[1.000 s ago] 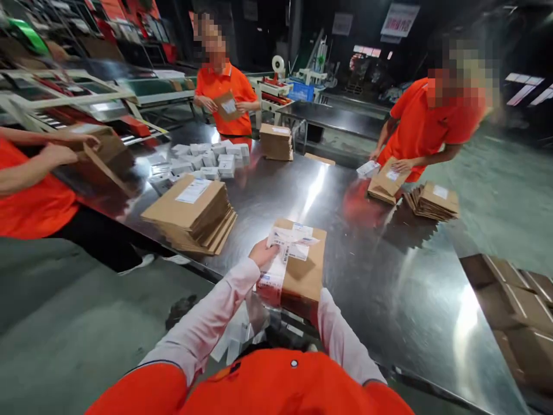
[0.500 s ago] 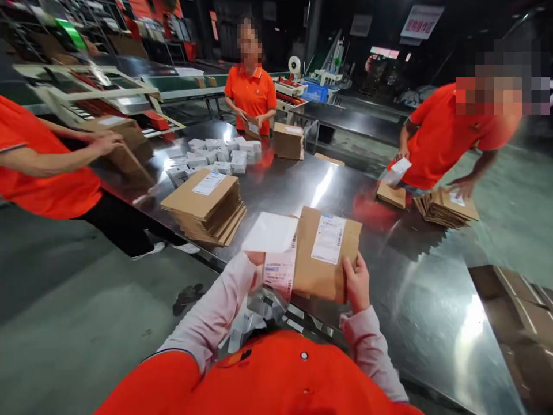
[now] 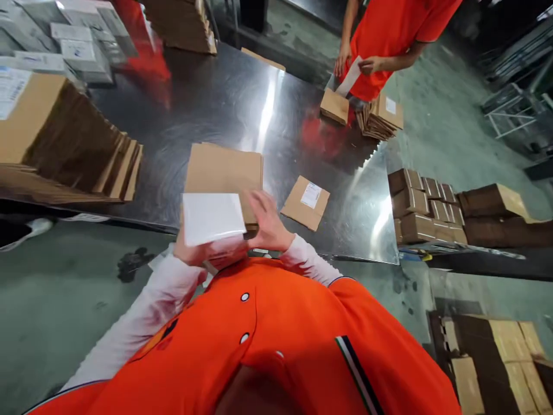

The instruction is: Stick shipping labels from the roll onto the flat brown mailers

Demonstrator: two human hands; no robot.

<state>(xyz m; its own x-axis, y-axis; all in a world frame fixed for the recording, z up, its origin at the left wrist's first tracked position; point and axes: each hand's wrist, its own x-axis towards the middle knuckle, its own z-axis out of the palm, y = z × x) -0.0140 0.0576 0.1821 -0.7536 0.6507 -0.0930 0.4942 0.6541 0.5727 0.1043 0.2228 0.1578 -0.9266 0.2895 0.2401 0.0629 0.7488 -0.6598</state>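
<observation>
My left hand point(image 3: 189, 249) is closed on a stack of shipping labels point(image 3: 212, 218), whose blank white top sheet faces up; a strip curls down below it. Behind the labels, flat cardboard boxes point(image 3: 224, 167) lie on the metal table, partly covered by them. My right hand point(image 3: 274, 225) is at the near right corner of this cardboard, fingers apart and slightly blurred, with its thumb toward the labels. To its right, a flat cardboard box with a label stuck on it point(image 3: 298, 213) rests on the table, apart from the hand.
A tall stack of flat boxes point(image 3: 86, 132) stands at the left, with small white boxes point(image 3: 82, 52) behind it. Across the metal table point(image 3: 207, 98), a co-worker point(image 3: 380, 52) handles a label strip beside more cardboard. Packed cartons point(image 3: 425, 207) are piled right of the table edge.
The labelled box from my right hand now lies on the table to the right. My right hand has moved to the unlabelled cardboard by the labels. The view has tilted down and turned right.
</observation>
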